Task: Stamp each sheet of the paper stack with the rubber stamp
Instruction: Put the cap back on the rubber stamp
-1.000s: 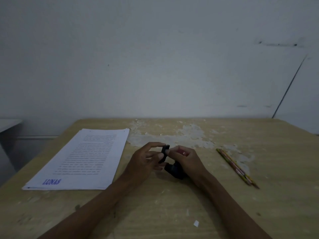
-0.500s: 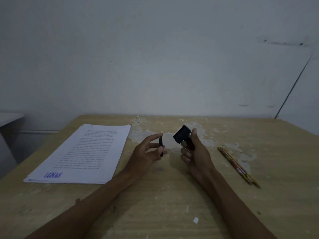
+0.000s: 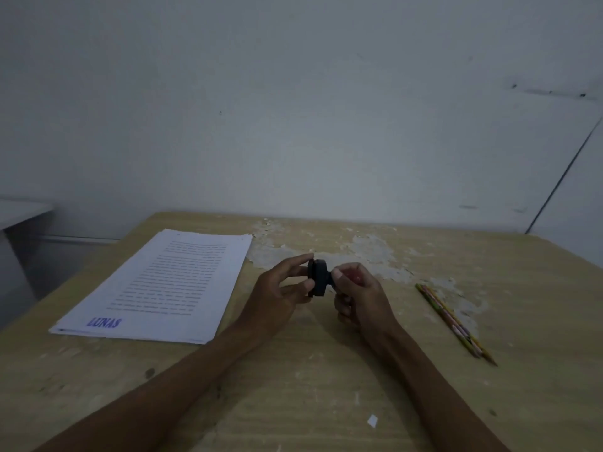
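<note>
We see both hands raised just above the counter, meeting at the black rubber stamp. Right hand curls round its handle end; left hand pinches the flat cap at the stamp's face between thumb and fingertips. Paper stack lies left, top sheet marked "LUNAS". Pencils lie right.

The pale wooden surface looks matt and rough, its coating flaked off in whitish patches at upper centre. At centre left lies a smooth white printed paper stack. The small black rubber stamp looks like matt plastic.
</note>
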